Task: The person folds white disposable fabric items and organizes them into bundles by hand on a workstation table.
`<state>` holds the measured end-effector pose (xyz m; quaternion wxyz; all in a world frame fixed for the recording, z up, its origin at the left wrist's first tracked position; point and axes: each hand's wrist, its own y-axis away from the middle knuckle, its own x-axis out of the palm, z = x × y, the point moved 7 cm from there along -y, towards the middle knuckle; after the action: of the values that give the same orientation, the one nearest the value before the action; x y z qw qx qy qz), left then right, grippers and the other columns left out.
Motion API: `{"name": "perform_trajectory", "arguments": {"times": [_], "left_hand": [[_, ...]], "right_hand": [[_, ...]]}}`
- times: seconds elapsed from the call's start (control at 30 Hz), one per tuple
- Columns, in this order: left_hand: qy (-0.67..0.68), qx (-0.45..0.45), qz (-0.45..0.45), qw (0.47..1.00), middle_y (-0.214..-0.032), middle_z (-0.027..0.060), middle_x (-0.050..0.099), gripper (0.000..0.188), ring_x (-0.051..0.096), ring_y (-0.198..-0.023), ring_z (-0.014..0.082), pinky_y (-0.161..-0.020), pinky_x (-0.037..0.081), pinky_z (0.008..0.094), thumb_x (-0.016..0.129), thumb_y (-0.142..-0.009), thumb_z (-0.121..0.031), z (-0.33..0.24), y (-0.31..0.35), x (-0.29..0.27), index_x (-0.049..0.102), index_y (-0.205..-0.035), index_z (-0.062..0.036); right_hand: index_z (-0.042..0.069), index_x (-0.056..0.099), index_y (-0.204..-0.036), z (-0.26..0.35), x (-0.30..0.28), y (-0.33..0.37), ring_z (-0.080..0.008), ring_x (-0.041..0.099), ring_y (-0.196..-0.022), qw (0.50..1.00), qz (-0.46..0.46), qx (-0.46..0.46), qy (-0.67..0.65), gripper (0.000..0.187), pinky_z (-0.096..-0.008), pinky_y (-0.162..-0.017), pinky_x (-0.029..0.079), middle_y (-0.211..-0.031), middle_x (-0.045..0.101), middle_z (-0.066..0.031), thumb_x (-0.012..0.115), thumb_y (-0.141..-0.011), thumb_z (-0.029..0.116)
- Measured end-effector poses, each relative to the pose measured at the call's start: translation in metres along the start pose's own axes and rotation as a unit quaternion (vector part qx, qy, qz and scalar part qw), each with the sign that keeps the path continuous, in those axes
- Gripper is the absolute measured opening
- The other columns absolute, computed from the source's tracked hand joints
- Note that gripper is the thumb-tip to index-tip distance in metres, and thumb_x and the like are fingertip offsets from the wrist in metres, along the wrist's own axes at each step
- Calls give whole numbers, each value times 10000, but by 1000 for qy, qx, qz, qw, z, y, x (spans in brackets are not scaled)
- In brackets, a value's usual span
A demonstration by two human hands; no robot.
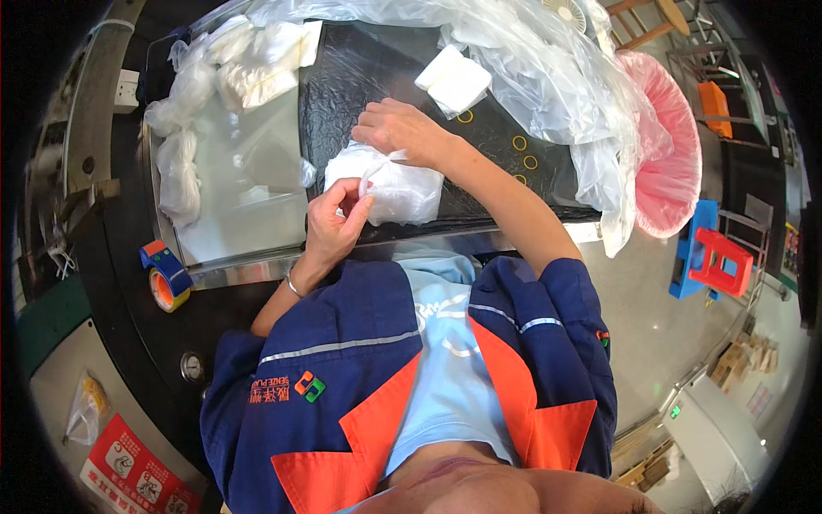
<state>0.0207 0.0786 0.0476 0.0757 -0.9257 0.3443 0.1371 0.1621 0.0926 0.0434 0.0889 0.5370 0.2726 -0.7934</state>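
A bundle of thin white plastic bags (407, 193) lies near the front edge of the table, on a black plastic sheet (368, 73). My left hand (336, 221) is at its near left corner, with thumb and forefinger pinched on a loose strip of the plastic. Across the bundle's far side, my right hand (398, 130) is closed, its fingers curled downward; a twisted bit of the white plastic runs up to its underside. What those fingertips grip is partly hidden. Beyond my right forearm sits another folded white bundle (455, 81), with several yellow rubber bands (520, 143) scattered beside it.
White bundles (257, 73) are piled at the back left. Clear plastic sheeting (548, 94) covers the table's far and right edges. A pink-lined bin (672, 146) stands at the right, near blue and red plastic stools (722, 262). A tape dispenser (165, 276) hangs at the left front corner.
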Motion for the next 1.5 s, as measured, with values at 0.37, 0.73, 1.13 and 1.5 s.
{"name": "perform_trajectory", "arguments": {"times": [0.37, 0.73, 1.13, 1.5], "left_hand": [[-422, 228, 180, 858, -891, 122, 640, 125, 661, -709, 269, -554, 535, 374, 583, -810, -56, -43, -48, 44, 628, -912, -1], [-631, 248, 271, 683, -830, 102, 624, 187, 675, -692, 207, -515, 540, 326, 578, -790, -119, -24, -60, 80, 617, -949, -28], [-456, 92, 179, 867, -889, 157, 628, 147, 629, -760, 402, -628, 503, 499, 495, -909, -206, -6, -89, 44, 512, -915, -60], [-321, 270, 116, 900, -805, 99, 613, 104, 623, -675, 275, -559, 498, 369, 637, -816, -33, -31, -50, 50, 587, -906, -35]], "right_hand": [[18, 643, -925, -36, -1, 7, -124, 621, -690, 881, 70, 264, -387, 109, -269, -666, 491, -751, 672, -58, 616, -841, 82], [-6, 616, -1010, -39, 2, 31, -93, 601, -738, 791, -72, 318, -517, 154, -248, -709, 500, -919, 683, -44, 590, -899, 97], [6, 591, -880, 79, -27, 75, -269, 579, -838, 958, -229, 168, -47, 210, -377, -735, 483, -932, 613, -119, 646, -678, 19], [-18, 639, -812, 72, 11, 75, -257, 573, -869, 955, -217, 204, -7, 212, -358, -822, 479, -879, 613, -127, 577, -698, 149]]}}
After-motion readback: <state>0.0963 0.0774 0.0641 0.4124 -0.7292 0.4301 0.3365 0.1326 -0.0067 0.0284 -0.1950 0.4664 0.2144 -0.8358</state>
